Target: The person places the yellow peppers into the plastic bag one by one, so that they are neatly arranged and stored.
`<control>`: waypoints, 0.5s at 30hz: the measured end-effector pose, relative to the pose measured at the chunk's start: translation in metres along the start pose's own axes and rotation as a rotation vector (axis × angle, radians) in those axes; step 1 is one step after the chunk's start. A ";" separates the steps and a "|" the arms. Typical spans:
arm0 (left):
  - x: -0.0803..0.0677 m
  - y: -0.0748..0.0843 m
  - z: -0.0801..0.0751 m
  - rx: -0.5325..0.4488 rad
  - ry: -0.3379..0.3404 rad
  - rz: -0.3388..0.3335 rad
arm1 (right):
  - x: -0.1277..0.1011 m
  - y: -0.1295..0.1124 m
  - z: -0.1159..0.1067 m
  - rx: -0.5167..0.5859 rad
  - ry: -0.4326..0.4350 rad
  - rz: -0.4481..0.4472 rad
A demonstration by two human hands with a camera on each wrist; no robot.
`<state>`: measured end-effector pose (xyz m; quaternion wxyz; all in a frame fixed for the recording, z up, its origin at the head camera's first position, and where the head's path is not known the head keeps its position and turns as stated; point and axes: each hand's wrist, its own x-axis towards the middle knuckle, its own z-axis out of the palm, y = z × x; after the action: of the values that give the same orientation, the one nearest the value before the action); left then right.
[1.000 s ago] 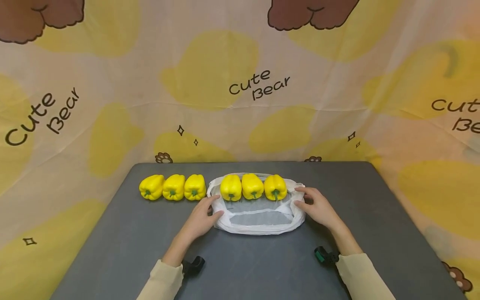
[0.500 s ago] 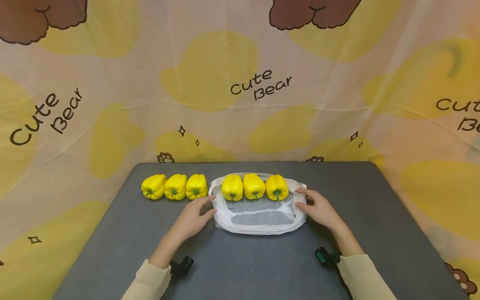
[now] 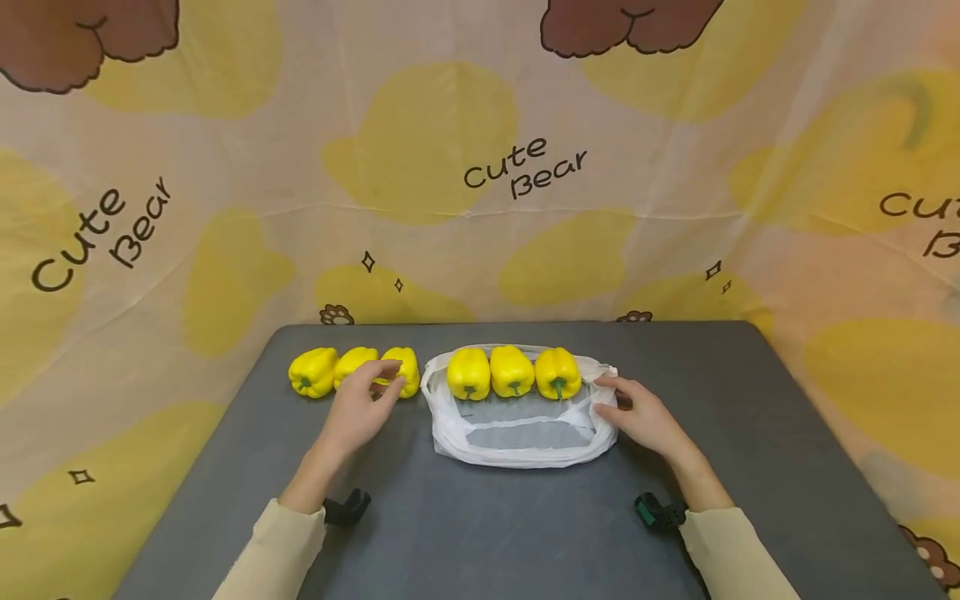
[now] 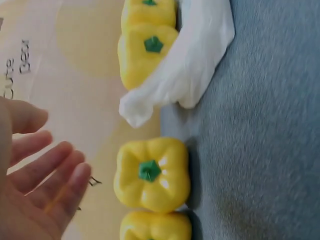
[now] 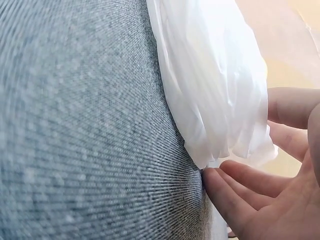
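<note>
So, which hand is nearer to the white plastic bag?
Right. The right hand touches the white plastic bag at its right edge; the left hand is apart from it, open near the loose yellow peppers.

Dark grey table [image 3: 525, 533]; behind it, cream-yellow "Cute Bear" cloth backdrop [image 3: 480, 167]; even light.

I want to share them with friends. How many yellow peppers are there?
6. Three yellow bell peppers lie on the grey table; three sit in the white plastic bag.

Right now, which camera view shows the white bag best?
The head view: the whole white bag shows, three peppers inside. The left wrist view shows one bunched corner; the right wrist view shows a crumpled end.
</note>
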<state>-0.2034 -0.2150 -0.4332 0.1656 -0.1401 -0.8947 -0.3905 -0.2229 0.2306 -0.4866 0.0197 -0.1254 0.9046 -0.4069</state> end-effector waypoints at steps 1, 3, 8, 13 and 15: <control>0.003 -0.003 0.000 -0.003 0.028 0.013 | 0.000 0.000 -0.001 -0.003 -0.002 -0.006; 0.008 -0.009 -0.001 -0.011 0.084 0.036 | 0.000 0.000 -0.001 -0.004 -0.005 -0.010; 0.021 -0.019 0.000 0.006 0.156 0.040 | 0.001 -0.001 -0.001 -0.003 -0.012 0.001; 0.032 -0.028 0.006 0.042 0.153 0.005 | 0.000 -0.001 -0.001 -0.001 -0.015 0.009; 0.035 -0.033 0.009 0.062 0.138 -0.020 | 0.000 -0.001 -0.001 -0.003 -0.017 0.006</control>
<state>-0.2490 -0.2255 -0.4460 0.2270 -0.0986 -0.8941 -0.3732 -0.2230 0.2306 -0.4851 0.0285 -0.1262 0.9053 -0.4046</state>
